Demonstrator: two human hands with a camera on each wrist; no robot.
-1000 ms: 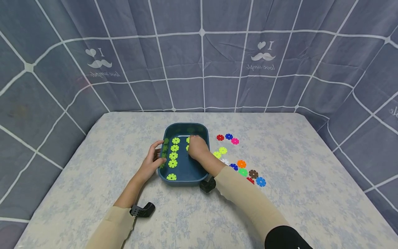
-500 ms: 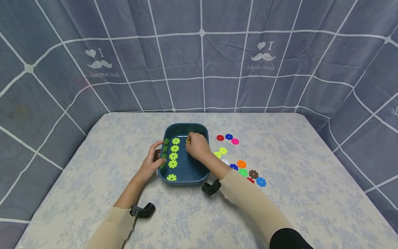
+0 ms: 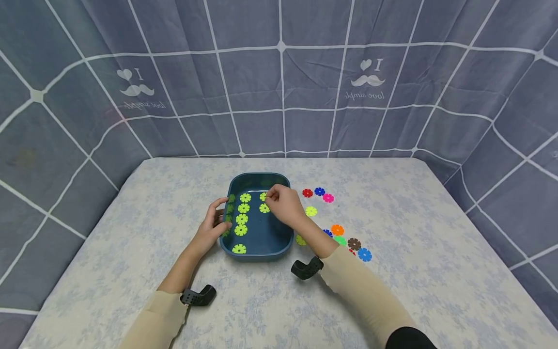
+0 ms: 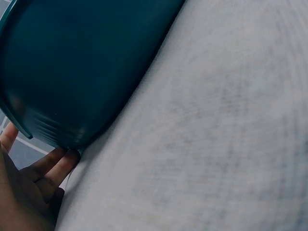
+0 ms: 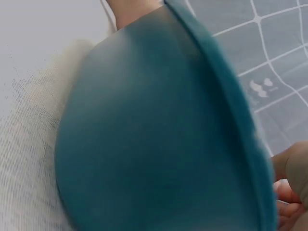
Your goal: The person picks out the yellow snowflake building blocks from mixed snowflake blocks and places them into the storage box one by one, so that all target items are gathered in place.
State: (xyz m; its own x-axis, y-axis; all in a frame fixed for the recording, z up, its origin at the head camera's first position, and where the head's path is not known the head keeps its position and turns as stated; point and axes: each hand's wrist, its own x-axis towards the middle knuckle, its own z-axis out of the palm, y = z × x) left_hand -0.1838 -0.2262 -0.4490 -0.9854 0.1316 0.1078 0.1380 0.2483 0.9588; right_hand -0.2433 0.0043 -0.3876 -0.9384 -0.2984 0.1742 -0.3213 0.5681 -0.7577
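In the head view my left hand grips the left wall of a dark teal plastic tub, thumb over the rim and fingers outside. The left wrist view shows those fingertips against the tub's outer wall. My right hand hovers over the tub's right side with curled fingers, and nothing shows between them. Beside its fingertips lie two yellow-green snowflake building discs on the tub floor. A column of several more yellow-green discs runs down the left side inside. In the right wrist view the tub wall hides part of the right hand.
Right of the tub, loose discs lie on the pale patterned tabletop: a red disc, a pink disc, an orange disc, a brown disc and a blue disc, among others. A grey-blue gridded curtain stands behind.
My right hand has drawn back toward the right and up off the tub floor, uncovering the two discs there. The left hand has stayed on the tub wall.
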